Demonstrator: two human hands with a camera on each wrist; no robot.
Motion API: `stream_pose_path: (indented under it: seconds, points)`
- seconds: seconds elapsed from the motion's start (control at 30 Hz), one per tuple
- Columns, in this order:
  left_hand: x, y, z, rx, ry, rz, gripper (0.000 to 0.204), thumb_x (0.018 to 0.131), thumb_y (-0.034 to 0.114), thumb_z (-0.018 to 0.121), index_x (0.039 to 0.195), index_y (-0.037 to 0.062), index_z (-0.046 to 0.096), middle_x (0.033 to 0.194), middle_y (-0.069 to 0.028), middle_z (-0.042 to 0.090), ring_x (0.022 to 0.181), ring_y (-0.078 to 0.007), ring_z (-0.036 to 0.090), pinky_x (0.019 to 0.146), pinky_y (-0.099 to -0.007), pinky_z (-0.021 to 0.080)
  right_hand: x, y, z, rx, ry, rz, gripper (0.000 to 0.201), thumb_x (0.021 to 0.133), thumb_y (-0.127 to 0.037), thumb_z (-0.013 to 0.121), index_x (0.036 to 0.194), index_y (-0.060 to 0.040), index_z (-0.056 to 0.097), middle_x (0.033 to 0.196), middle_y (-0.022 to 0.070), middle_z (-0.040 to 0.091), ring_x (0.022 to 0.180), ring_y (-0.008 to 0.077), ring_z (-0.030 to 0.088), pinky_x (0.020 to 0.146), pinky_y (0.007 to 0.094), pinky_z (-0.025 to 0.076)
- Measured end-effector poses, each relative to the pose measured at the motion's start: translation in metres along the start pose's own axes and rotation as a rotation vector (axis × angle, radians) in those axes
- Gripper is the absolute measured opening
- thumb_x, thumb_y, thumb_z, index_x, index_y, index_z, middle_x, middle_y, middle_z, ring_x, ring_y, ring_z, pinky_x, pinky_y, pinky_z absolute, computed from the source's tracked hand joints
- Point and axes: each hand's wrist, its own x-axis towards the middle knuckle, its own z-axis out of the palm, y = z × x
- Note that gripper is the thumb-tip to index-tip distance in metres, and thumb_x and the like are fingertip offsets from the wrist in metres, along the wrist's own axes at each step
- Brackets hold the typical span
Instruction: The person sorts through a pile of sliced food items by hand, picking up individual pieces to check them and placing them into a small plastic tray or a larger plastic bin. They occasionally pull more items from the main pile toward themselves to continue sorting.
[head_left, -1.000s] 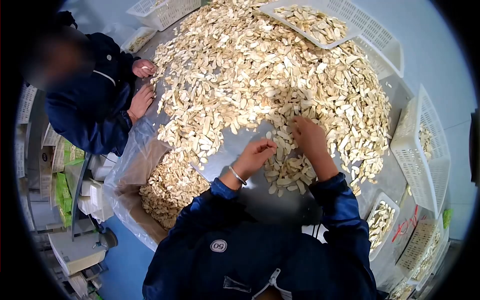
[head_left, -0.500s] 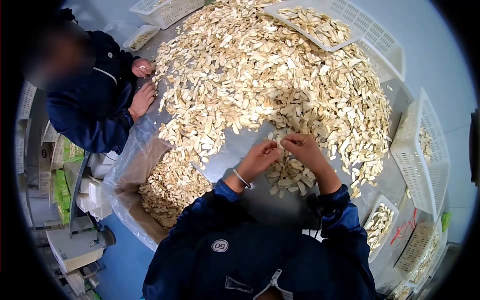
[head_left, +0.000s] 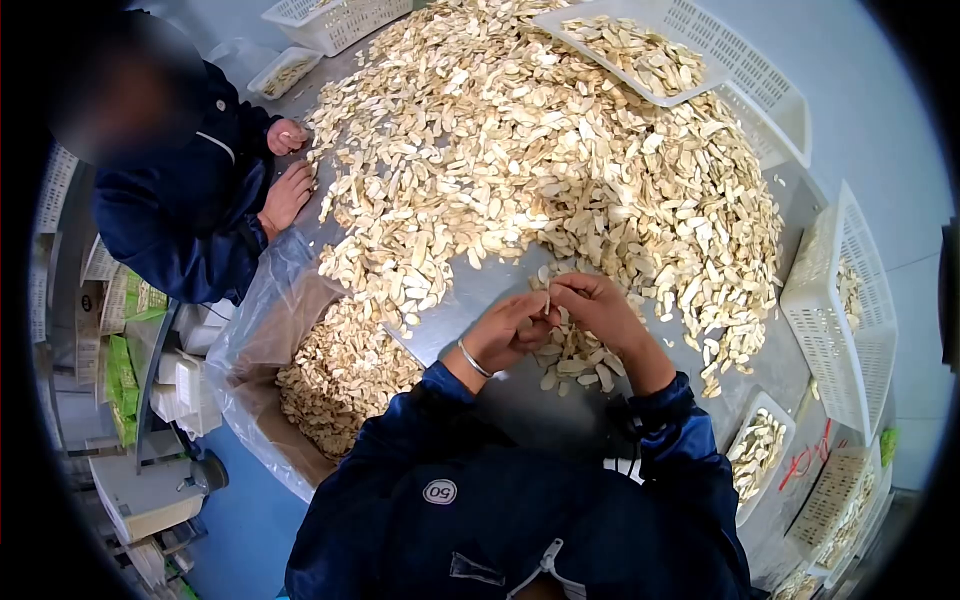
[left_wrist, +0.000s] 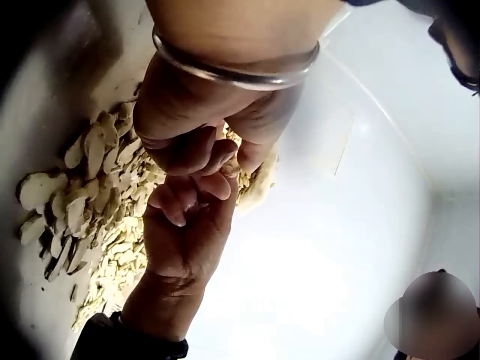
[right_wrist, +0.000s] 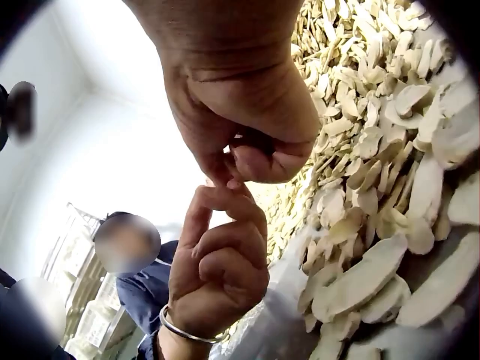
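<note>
Fingertips meet over the steel table, where my left hand (head_left: pixel 508 328) and right hand (head_left: pixel 602 312) pinch a small pale slice (head_left: pixel 548 298) between them. Most of that slice is hidden by the fingers. A metal bangle (left_wrist: pixel 236 75) circles the left wrist. In the right wrist view the thumb and forefinger of both hands come together, with the other fingers curled. Just below the hands lies a small heap of pale dried slices (head_left: pixel 580 368). Beyond them spreads a large pile of similar slices (head_left: pixel 450 150).
A lined carton (head_left: pixel 255 385) of slices stands at the left. White baskets (head_left: pixel 835 315) line the right side, and a shallow tray (head_left: pixel 785 415) of slices sits near the right sleeve. Another tray (head_left: pixel 555 22) rests on the pile. A second person (head_left: pixel 170 215) works at the left edge.
My right hand has drawn back from the pile toward me and met the left hand. The left hand has shifted slightly. The other person's hands stay at the pile's left edge.
</note>
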Motion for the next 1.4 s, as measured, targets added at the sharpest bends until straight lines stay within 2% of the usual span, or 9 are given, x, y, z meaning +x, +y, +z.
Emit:
stream_pose_path:
  seconds: [0.2, 0.43, 0.57, 0.83, 0.87, 1.17, 1.2, 1.33, 1.4]
  points:
    - [-0.001, 0.002, 0.004, 0.036, 0.099, 0.002, 0.024, 0.107, 0.032, 0.054, 0.109, 0.0097, 0.064, 0.080, 0.0032, 0.060, 0.053, -0.0014, 0.034, 0.049, -0.0196, 0.025, 0.003, 0.014, 0.000, -0.154, 0.200, -0.026, 0.022, 0.100, -0.018, 0.063, 0.107, 0.0014, 0.071, 0.077, 0.0009, 0.068, 0.075, 0.0078, 0.063, 0.070, 0.0260, 0.050]
    - [-0.004, -0.003, 0.006, 0.143, 0.226, 0.006, 0.028, 0.106, 0.033, 0.056, 0.114, 0.0078, 0.063, 0.071, 0.0021, 0.055, 0.051, -0.0052, 0.035, 0.049, -0.0219, 0.027, 0.033, 0.015, -0.038, -0.920, 0.556, -0.078, 0.025, 0.089, -0.023, 0.070, 0.108, -0.0075, 0.070, 0.082, 0.0167, 0.071, 0.077, 0.0372, 0.069, 0.069, 0.0447, 0.054]
    - [-0.006, -0.004, 0.006, 0.136, 0.235, 0.035, 0.025, 0.106, 0.032, 0.055, 0.110, 0.0084, 0.062, 0.069, 0.0018, 0.052, 0.052, -0.0060, 0.036, 0.049, -0.0229, 0.027, 0.060, 0.023, -0.052, -1.172, 0.586, -0.217, 0.041, 0.088, -0.029, 0.065, 0.125, -0.0121, 0.063, 0.092, 0.0172, 0.072, 0.087, 0.0383, 0.070, 0.075, 0.0493, 0.054]
    - [-0.007, -0.002, 0.000, 0.135, 0.271, 0.085, 0.023, 0.103, 0.034, 0.058, 0.098, 0.0108, 0.059, 0.066, 0.0017, 0.046, 0.052, -0.0082, 0.037, 0.048, -0.0243, 0.029, 0.076, 0.019, -0.054, -1.583, 0.291, -0.087, 0.011, 0.084, -0.013, 0.064, 0.082, -0.0073, 0.073, 0.090, 0.0126, 0.072, 0.080, 0.0323, 0.071, 0.070, 0.0451, 0.057]
    - [-0.006, -0.011, -0.018, 0.123, 0.174, 0.111, 0.024, 0.102, 0.032, 0.058, 0.106, 0.0092, 0.063, 0.066, 0.0021, 0.045, 0.052, -0.0080, 0.037, 0.047, -0.0245, 0.030, 0.091, 0.059, -0.064, -1.616, 0.478, -0.394, 0.010, 0.080, -0.012, 0.065, 0.079, -0.0088, 0.074, 0.083, 0.0102, 0.070, 0.078, 0.0303, 0.070, 0.069, 0.0426, 0.057]
    - [0.003, -0.017, -0.017, 0.099, 0.150, 0.083, 0.015, 0.104, 0.026, 0.056, 0.099, 0.0135, 0.061, 0.063, 0.0043, 0.041, 0.049, -0.0073, 0.035, 0.044, -0.0242, 0.026, 0.096, 0.065, -0.075, -1.363, 0.846, -0.787, 0.005, 0.066, -0.012, 0.065, 0.069, -0.0095, 0.062, 0.078, 0.0109, 0.059, 0.074, 0.0273, 0.062, 0.060, 0.0403, 0.051]
    - [0.000, -0.011, 0.004, 0.154, 0.309, 0.042, 0.015, 0.104, 0.027, 0.056, 0.094, 0.0162, 0.060, 0.062, 0.0055, 0.040, 0.049, -0.0066, 0.035, 0.044, -0.0238, 0.025, 0.102, 0.069, -0.073, -1.315, 0.838, -0.842, 0.006, 0.066, -0.013, 0.065, 0.070, -0.0091, 0.062, 0.078, 0.0111, 0.058, 0.075, 0.0275, 0.061, 0.060, 0.0404, 0.051]
    - [-0.003, -0.014, -0.009, 0.176, 0.239, 0.120, 0.018, 0.103, 0.030, 0.060, 0.099, 0.0127, 0.064, 0.066, 0.0037, 0.052, 0.051, -0.0074, 0.042, 0.046, -0.0238, 0.029, 0.085, 0.058, -0.073, -1.211, 0.771, -0.668, 0.009, 0.081, -0.014, 0.063, 0.074, -0.0085, 0.063, 0.082, 0.0152, 0.061, 0.077, 0.0362, 0.063, 0.068, 0.0480, 0.053]
    - [-0.005, -0.009, -0.002, 0.163, 0.288, 0.114, 0.018, 0.103, 0.029, 0.061, 0.104, 0.0121, 0.067, 0.068, 0.0052, 0.054, 0.052, -0.0052, 0.041, 0.048, -0.0218, 0.029, 0.079, 0.044, -0.072, -1.176, 0.630, -0.324, 0.008, 0.081, -0.014, 0.067, 0.085, -0.0080, 0.069, 0.091, 0.0138, 0.063, 0.087, 0.0350, 0.067, 0.072, 0.0475, 0.055]
